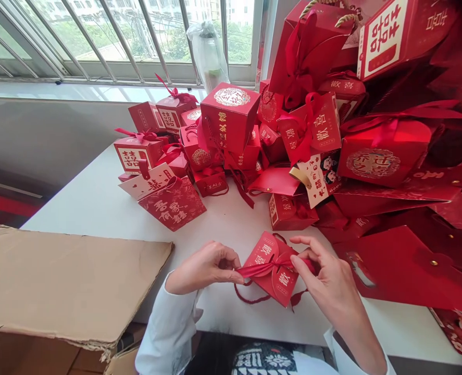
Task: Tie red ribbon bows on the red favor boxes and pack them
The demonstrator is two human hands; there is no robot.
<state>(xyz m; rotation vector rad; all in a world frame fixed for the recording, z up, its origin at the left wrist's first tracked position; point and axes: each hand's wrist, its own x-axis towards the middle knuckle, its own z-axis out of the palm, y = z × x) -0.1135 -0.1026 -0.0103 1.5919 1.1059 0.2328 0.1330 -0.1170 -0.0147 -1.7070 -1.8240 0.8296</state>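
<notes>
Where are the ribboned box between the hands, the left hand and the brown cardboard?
Ribboned box (272, 281): head view, upper face, near its middle.
Left hand (206, 266): head view, middle of the hand.
Brown cardboard (70, 284): head view, flat top surface.

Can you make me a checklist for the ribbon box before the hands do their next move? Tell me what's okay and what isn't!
1. Left hand pinching the ribbon: ok, it grips one side.
2. Right hand pinching the ribbon too: ok, thumb and finger grip the other side.
3. Top flaps of the small red box folded shut: ok, the ribbon crosses over them.
4. Knot tight: cannot tell from this view.
5. Cord tucked out of the way: not ok, it loops out beside the box over the white table.
6. Something inside the box: cannot tell, the closed flaps hide it.
</notes>
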